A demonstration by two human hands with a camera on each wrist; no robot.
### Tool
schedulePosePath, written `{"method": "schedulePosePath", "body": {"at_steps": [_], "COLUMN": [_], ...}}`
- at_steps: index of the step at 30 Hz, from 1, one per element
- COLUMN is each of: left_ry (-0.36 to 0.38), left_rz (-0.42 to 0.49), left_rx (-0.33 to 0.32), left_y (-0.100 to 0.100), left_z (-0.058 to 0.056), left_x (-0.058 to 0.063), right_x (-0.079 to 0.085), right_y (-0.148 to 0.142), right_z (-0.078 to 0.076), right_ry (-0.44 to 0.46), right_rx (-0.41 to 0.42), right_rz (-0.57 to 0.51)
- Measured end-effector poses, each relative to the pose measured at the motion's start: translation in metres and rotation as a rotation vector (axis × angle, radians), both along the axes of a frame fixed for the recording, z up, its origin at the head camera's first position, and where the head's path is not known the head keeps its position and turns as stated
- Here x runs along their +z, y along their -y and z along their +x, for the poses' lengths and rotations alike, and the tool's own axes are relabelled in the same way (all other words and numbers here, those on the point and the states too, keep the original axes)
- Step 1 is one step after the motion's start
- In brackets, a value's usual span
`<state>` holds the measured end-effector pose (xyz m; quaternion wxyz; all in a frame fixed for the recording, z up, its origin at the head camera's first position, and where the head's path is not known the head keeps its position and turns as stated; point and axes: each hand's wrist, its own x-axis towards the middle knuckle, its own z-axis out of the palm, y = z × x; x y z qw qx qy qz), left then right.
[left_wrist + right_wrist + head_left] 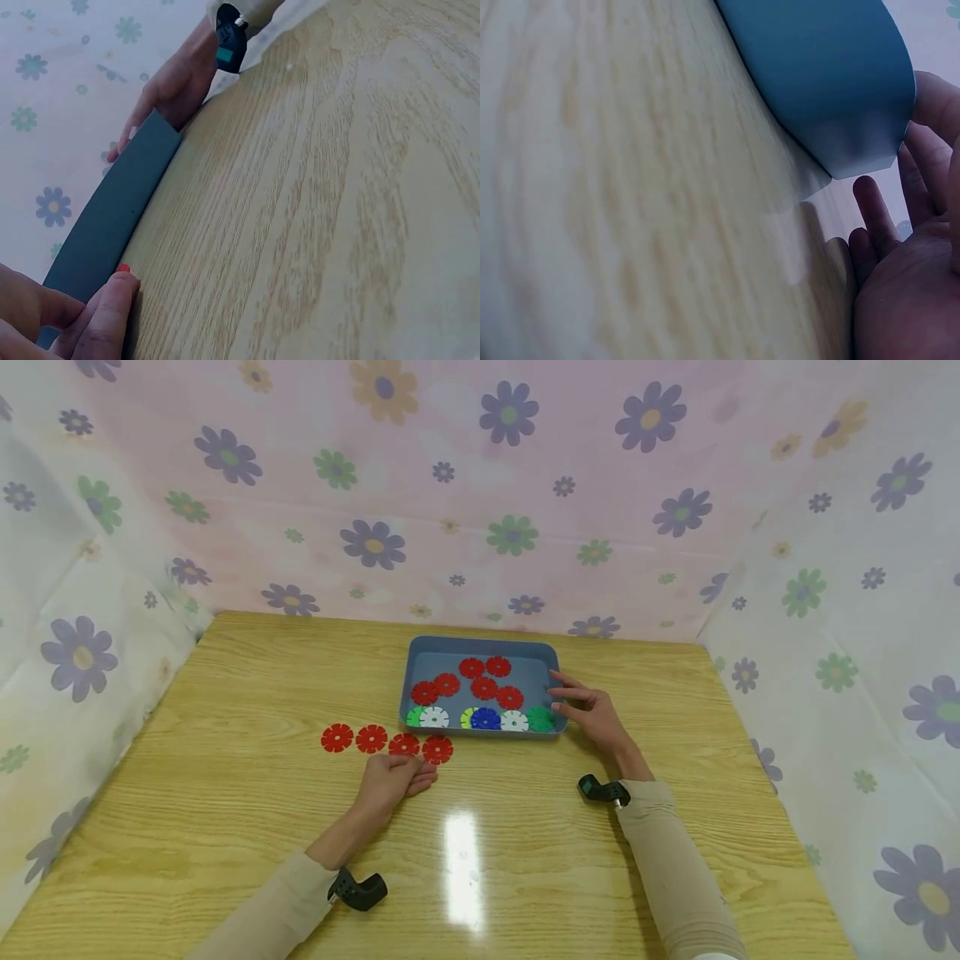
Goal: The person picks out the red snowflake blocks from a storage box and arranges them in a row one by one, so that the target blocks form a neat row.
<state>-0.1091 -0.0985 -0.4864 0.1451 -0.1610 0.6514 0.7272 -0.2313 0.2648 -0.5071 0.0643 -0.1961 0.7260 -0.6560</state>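
Note:
In the head view, a row of notched red plastic snowflake discs [337, 738] lies on the table. My left hand [387, 782] is at the right end of this row, its fingers straight; thumb and fingertips are right at the lower edges of the third disc [404, 744] and the fourth disc [438, 749]. In the left wrist view, a bit of red disc [124, 268] shows past the fingertips. A blue-grey tray [480, 733] stands behind the row. My right hand [596, 714] touches its right side, fingers spread and extended at the rim.
Inside the tray are several red discs [483, 688], white discs [514, 721], a blue disc [486, 719], green discs [540, 719] and a partly covered yellow disc [467, 718]. Flower-patterned cloth [450, 485] encloses the wooden table [525, 827] at the back and both sides.

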Motion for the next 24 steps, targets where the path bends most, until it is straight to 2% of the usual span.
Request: {"method": "schedulePosePath", "body": {"at_steps": [8,13,18,24], "left_ry": [-0.016,-0.048,-0.088,-0.215], "left_rz": [0.015,0.087,0.194,0.31], "left_rx": [-0.03,-0.102,-0.164,-0.269], "left_y": [0.003,0.008,0.008,-0.002], "left_z": [0.002,-0.002,-0.011,-0.031], "left_x": [-0.002,-0.007,-0.006,0.01], "right_x": [0.0,-0.001,0.002,0.003], "right_y": [0.0,-0.001,0.0,0.002], "right_z": [-0.001,-0.001,0.0,0.001], "right_ry": [0.005,-0.004,0.001,-0.006], "right_rx": [-0.01,-0.016,-0.021,-0.014], "right_rz": [-0.002,0.014,0.028,0.023]}}
